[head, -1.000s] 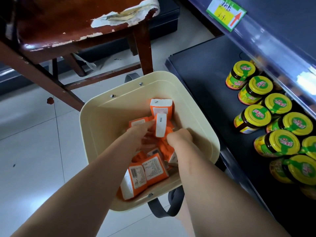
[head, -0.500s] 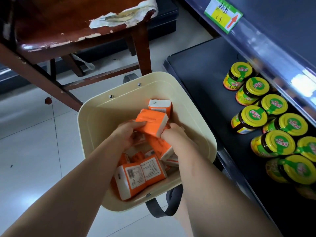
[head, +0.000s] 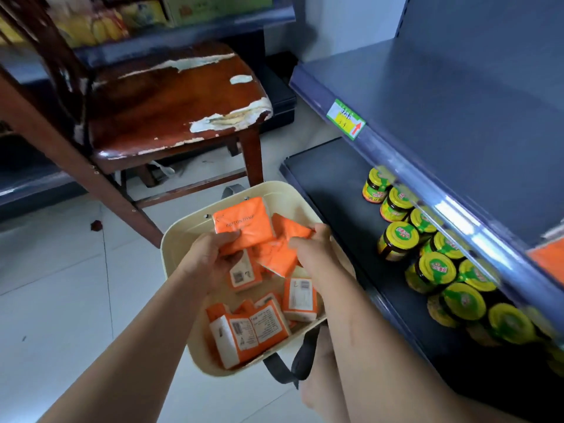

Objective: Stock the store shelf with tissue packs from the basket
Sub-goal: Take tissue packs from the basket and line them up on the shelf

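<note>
Orange tissue packs [head: 242, 224] fill both your grips: your left hand [head: 210, 261] clamps one, your right hand [head: 314, 251] pinches others, all above the cream basket [head: 180, 239] where more lie loose. They are likely bunched so that one trip serves the blue shelf [head: 457, 117] at right.

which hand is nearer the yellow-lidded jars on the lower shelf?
Right. The right hand grips a tissue pack near the basket's shelf-side rim, beside the jars; the left hand holds another tissue pack over the basket's middle, farther away.
</note>
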Tool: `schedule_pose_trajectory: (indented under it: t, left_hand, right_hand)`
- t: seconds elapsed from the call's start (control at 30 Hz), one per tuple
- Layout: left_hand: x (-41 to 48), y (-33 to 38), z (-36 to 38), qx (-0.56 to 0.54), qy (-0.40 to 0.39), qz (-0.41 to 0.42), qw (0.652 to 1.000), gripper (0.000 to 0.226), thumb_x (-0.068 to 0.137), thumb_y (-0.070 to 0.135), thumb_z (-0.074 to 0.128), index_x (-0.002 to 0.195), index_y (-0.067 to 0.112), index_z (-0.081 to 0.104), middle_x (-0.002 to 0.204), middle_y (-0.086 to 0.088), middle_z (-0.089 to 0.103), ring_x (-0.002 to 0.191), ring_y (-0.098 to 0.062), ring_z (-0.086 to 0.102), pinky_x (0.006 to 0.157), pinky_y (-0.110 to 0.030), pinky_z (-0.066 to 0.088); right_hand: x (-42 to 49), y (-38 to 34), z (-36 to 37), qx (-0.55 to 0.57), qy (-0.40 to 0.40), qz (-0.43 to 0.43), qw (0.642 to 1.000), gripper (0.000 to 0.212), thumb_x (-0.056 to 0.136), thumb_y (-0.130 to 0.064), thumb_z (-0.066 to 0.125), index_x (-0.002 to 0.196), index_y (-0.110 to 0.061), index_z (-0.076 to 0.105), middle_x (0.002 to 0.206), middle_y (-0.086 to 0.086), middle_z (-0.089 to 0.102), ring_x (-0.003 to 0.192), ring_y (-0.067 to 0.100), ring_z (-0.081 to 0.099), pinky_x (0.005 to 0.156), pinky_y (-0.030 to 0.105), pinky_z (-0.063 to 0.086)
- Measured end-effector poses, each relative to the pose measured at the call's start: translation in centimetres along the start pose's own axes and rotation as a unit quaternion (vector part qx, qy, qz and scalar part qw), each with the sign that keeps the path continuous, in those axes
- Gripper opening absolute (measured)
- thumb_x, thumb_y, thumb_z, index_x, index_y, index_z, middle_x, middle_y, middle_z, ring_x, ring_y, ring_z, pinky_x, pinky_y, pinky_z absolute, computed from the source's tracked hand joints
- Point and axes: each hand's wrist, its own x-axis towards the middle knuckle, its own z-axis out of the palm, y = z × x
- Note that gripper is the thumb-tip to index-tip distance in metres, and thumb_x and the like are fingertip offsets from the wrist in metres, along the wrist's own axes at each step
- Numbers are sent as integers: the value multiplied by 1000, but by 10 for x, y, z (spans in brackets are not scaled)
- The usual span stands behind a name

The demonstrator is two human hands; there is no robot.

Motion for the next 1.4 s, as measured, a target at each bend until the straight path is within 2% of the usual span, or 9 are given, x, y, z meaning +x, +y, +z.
schedule_pose_trajectory:
  t: [0.2,0.33,0.53,0.7,0.9,1.03,1.13,1.23,1.4]
  left_hand:
    - [-46,44,10,-22,-31,33,999,39,84,4,75,120,7,58,108,-13,66,86,-23,67,53,-29,58]
    - [-74,66,11,-16,-80,79,994,32,88,6,70,115,12,53,92,-6,63,75,-15,63,55,-25,56]
    - [-124,93,18,41,-143,169,974,35,92,2,64,126,6,56,111,-14,67,91,-20,67,76,-32,59]
    - [-163,95,51,105,-203,195,954,47,88,3,70,133,4,57,121,-20,71,104,-29,72,88,-44,59]
    - [-221,70,134,125,-314,222,914,32,92,-3,61,123,5,61,104,-11,72,86,-16,73,69,-28,59]
    - [-267,45,197,137,-370,226,891,22,92,-5,59,111,7,60,93,-8,72,75,-14,73,61,-26,59]
    - [-297,22,243,150,-402,220,876,28,85,0,67,112,7,64,105,-12,73,89,-19,73,73,-33,62]
    - [-324,-3,289,170,-441,212,855,46,77,5,72,122,7,61,102,-10,74,82,-17,72,66,-31,60]
    - [-358,-39,350,185,-489,206,827,49,86,-3,61,132,15,58,109,-7,71,87,-20,68,66,-30,55]
  right_hand:
    - [-45,-41,-19,19,36,-95,995,37,81,-16,66,108,-23,43,97,-2,59,78,16,60,61,31,45]
    - [-74,-57,-35,114,47,-99,987,31,70,-16,64,100,-23,57,96,-2,67,86,22,68,80,40,60]
    - [-118,-65,-88,198,2,-121,973,18,73,-9,74,75,-19,59,87,6,68,90,25,71,87,46,62]
    - [-162,-59,-149,237,60,-147,959,25,78,0,75,96,-17,70,97,3,75,94,23,70,77,34,55]
    - [-211,-50,-239,253,115,-239,930,61,74,22,68,106,-29,58,115,11,65,103,28,65,84,47,57]
    - [-253,-30,-309,209,147,-286,924,88,77,19,69,141,-37,46,126,5,63,105,23,64,83,45,56]
    - [-284,-7,-359,167,201,-310,914,80,76,21,65,129,-38,53,111,5,69,90,14,65,82,35,52]
    - [-310,10,-404,169,266,-290,904,64,66,6,77,117,-28,57,96,10,73,81,19,67,77,36,52]
    - [-341,32,-467,176,315,-259,896,58,72,8,82,119,-14,56,97,15,73,81,21,67,68,31,52]
